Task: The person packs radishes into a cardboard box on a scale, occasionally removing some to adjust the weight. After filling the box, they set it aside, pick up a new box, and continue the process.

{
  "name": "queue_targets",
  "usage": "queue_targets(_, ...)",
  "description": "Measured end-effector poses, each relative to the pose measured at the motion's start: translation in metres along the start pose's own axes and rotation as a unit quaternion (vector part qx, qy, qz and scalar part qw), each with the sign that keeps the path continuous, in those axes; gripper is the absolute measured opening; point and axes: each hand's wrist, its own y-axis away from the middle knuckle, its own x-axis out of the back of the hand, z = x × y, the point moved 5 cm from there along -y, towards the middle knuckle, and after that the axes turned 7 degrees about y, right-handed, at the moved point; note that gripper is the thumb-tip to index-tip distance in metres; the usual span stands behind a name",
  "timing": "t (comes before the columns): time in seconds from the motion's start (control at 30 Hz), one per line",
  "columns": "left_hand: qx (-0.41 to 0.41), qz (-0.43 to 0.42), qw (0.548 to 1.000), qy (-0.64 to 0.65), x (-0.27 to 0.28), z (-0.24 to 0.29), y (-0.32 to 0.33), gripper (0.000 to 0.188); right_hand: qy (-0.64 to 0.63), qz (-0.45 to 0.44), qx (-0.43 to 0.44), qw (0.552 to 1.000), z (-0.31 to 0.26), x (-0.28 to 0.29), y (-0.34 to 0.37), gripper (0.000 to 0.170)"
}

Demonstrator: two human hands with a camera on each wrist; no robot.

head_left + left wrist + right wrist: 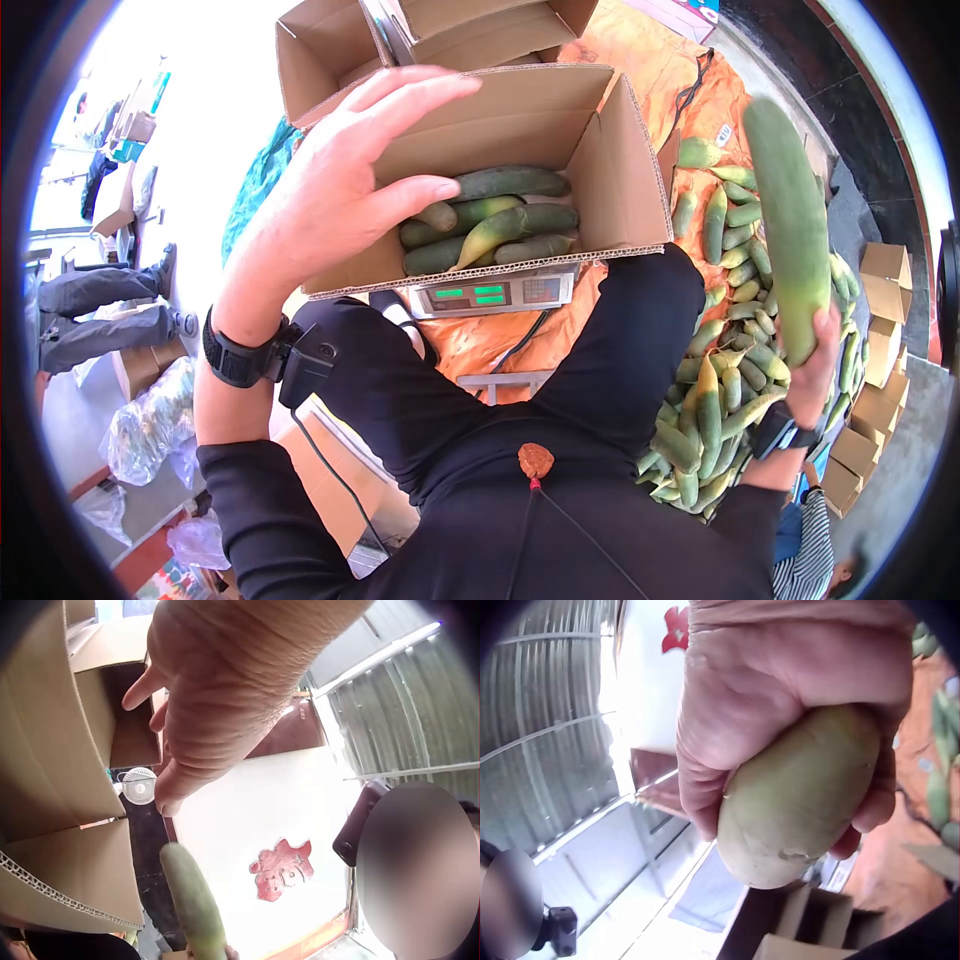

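A cardboard box (pixel 510 120) is sitting left of a long green radish (pixel 785 220), probably firm, heavyish, smooth, best gripped mid-length; the right hand (pixel 815 370) is clamping its fingers round the pale end, the left hand (pixel 335 175) holding thumb and fingers apart.

Smooth, faintly glossy skin on the held green radish (pixel 785 200), with a small rough blemish near one end. Matt cardboard for the box (pixel 500 120), with raw corrugated fluting along the near edge; plastic-looking casing on the digital scale (pixel 540 290) beneath. Creased tarpaulin (pixel 640 50) under the heaped radishes (pixel 709 405). Matt cloth for sleeves (pixel 260 510) and trousers (pixel 640 320). Thin, shiny, crinkled plastic in the bags (pixel 150 425).
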Motion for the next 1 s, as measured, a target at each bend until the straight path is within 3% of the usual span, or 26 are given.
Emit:
queue_targets(0.13, -0.084, 0.034, 0.994, -0.062, 0.010, 0.029, -0.011, 0.066, 0.015, -0.172, 0.104, 0.979, -0.097, -0.086, -0.034, 0.074)
queue_targets(0.2, -0.131, 0.021, 0.980, -0.150, 0.011, 0.044, -0.017, 0.074, 0.028, -0.253, 0.104, 0.962, -0.117, -0.124, -0.049, 0.070)
queue_targets(0.3, -0.151, -0.025, 0.985, -0.084, -0.002, 0.027, -0.021, 0.081, 0.032, -0.381, 0.102, 0.918, -0.128, -0.183, -0.064, 0.060)
queue_targets(0.37, -0.134, -0.079, 0.987, -0.043, -0.011, 0.018, -0.025, 0.083, 0.029, -0.412, 0.095, 0.906, -0.131, -0.213, -0.071, 0.056)
queue_targets(0.43, -0.015, -0.210, 0.977, 0.019, -0.028, 0.001, -0.028, 0.082, 0.033, -0.488, 0.050, 0.871, -0.125, -0.236, -0.073, 0.050)
queue_targets(0.5, -0.004, -0.232, 0.972, 0.021, -0.038, -0.018, -0.027, 0.082, 0.034, -0.481, 0.063, 0.874, -0.121, -0.241, -0.080, 0.041)
queue_targets(0.57, -0.029, -0.210, 0.974, 0.082, -0.047, -0.037, -0.025, 0.082, 0.098, -0.310, 0.201, 0.924, -0.120, -0.221, -0.103, 0.033)
queue_targets(0.63, -0.036, -0.204, 0.975, 0.084, -0.058, -0.054, -0.025, 0.081, 0.050, -0.253, 0.237, 0.937, -0.113, -0.185, -0.116, 0.028)
queue_targets(0.7, 0.079, -0.294, 0.945, 0.121, -0.075, -0.071, -0.025, 0.079, -0.017, -0.082, 0.176, 0.981, -0.091, -0.132, -0.127, 0.029)
queue_targets(0.73, 0.123, -0.327, 0.928, 0.131, -0.085, -0.077, -0.026, 0.079, -0.015, -0.075, 0.168, 0.983, -0.071, -0.113, -0.130, 0.029)
queue_targets(0.8, 0.129, -0.366, 0.913, 0.126, -0.108, -0.091, -0.029, 0.079, 0.092, 0.014, 0.070, 0.993, 0.003, -0.071, -0.136, 0.028)
queue_targets(0.9, 0.169, -0.435, 0.876, 0.121, -0.153, -0.109, -0.033, 0.080, 0.109, 0.016, -0.113, 0.987, 0.121, -0.028, -0.113, 0.031)
queue_targets(1.0, 0.215, -0.467, 0.851, 0.105, -0.193, -0.131, -0.020, 0.081, 0.254, 0.047, -0.197, 0.946, 0.209, 0.006, -0.064, 0.029)
